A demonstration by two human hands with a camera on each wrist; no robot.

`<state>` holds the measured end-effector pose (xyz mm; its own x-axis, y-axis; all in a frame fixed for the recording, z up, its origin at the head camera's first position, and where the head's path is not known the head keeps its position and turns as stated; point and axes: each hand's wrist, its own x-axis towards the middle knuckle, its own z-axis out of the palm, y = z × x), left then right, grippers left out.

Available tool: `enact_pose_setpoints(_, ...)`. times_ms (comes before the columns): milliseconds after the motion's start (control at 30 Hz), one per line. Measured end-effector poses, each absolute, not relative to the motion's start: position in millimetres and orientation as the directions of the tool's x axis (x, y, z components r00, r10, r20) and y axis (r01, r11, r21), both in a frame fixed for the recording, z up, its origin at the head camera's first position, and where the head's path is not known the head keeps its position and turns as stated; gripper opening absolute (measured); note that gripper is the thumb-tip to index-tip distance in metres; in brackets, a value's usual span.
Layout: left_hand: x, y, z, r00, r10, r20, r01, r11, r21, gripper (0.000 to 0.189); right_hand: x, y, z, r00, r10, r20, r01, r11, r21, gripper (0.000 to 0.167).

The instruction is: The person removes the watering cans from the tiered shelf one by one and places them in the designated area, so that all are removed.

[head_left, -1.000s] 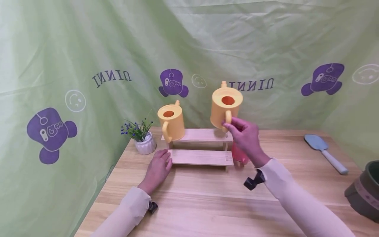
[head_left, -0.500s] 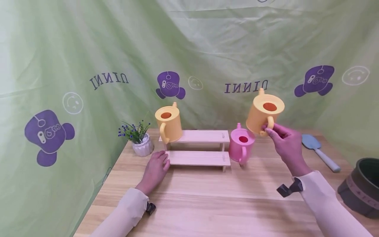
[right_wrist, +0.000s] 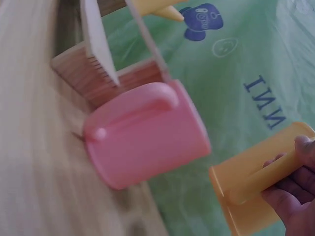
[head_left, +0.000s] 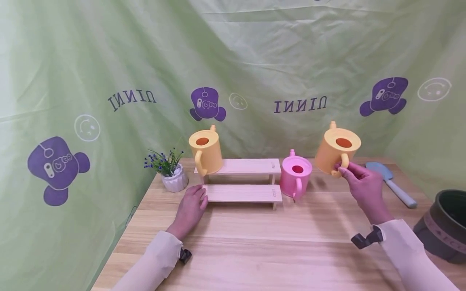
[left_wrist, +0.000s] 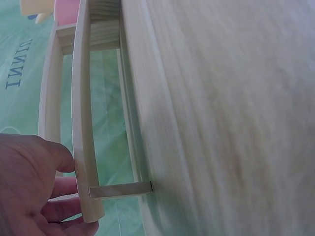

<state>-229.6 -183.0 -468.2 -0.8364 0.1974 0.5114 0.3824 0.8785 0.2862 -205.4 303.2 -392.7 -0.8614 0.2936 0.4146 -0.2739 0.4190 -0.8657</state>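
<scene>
My right hand (head_left: 367,193) pinches the handle of a yellow watering can (head_left: 335,151), which hangs above the table to the right of a pink watering can (head_left: 294,182). In the right wrist view the thumb and fingers lie around that yellow handle. The pink can stands on the table beside a two-tier wooden shelf (head_left: 240,193). A second yellow watering can (head_left: 211,157) sits on the left end of the shelf's upper tier. My left hand (head_left: 189,210) rests at the left end of the lower tier, its thumb and fingertips touching the board (left_wrist: 84,147).
Left of the shelf stands a white pot with blue flowers (head_left: 175,178). At the right lie a blue trowel (head_left: 398,192) and a dark green planter (head_left: 437,230). A green printed cloth (head_left: 247,52) hangs behind the wooden table (head_left: 255,258).
My right hand has carried the yellow watering can from above the shelf to the right, then lower. The pink watering can has come into full view. My left hand stays at the shelf.
</scene>
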Motion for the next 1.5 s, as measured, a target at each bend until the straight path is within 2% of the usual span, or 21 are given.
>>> enact_pose_setpoints(267, -229, -183, -468, -0.839, 0.195, 0.509, 0.379, 0.880, 0.288, 0.029, -203, 309, -425, -0.924, 0.267, 0.276, -0.130, 0.458, -0.879, 0.047)
enact_pose_setpoints(600, -224, -184, -464, -0.850, 0.188, 0.491, 0.370, 0.878, 0.305, 0.031, -203, 301, -450, -0.949, 0.234, 0.211, -0.043, 0.565, -0.824, 0.046)
enact_pose_setpoints(1100, -225, -186, -467, -0.834, 0.194, 0.517, 0.385, 0.875, 0.294, 0.030, -198, 299, -457, -0.955, 0.220, 0.201, -0.028, 0.605, -0.795, 0.043)
enact_pose_setpoints(1233, -224, -186, -468, -0.841, 0.186, 0.508, 0.378, 0.875, 0.304, 0.030, -196, 299, -453, -0.962, 0.194, 0.194, -0.015, 0.669, -0.743, 0.045)
enact_pose_setpoints(1300, -225, -186, -468, -0.848, 0.188, 0.495, 0.373, 0.876, 0.305, 0.031, -191, 298, -446, -0.959, 0.182, 0.217, -0.014, 0.734, -0.679, 0.049)
enact_pose_setpoints(1400, -226, -186, -469, -0.856, 0.195, 0.478, 0.367, 0.881, 0.298, 0.032, -180, 286, -425, -0.922, 0.179, 0.342, -0.068, 0.796, -0.601, 0.052)
enact_pose_setpoints(1500, -227, -184, -469, -0.857, 0.194, 0.477, 0.367, 0.879, 0.303, 0.033, -177, 259, -394, -0.830, 0.162, 0.534, -0.211, 0.795, -0.568, 0.042)
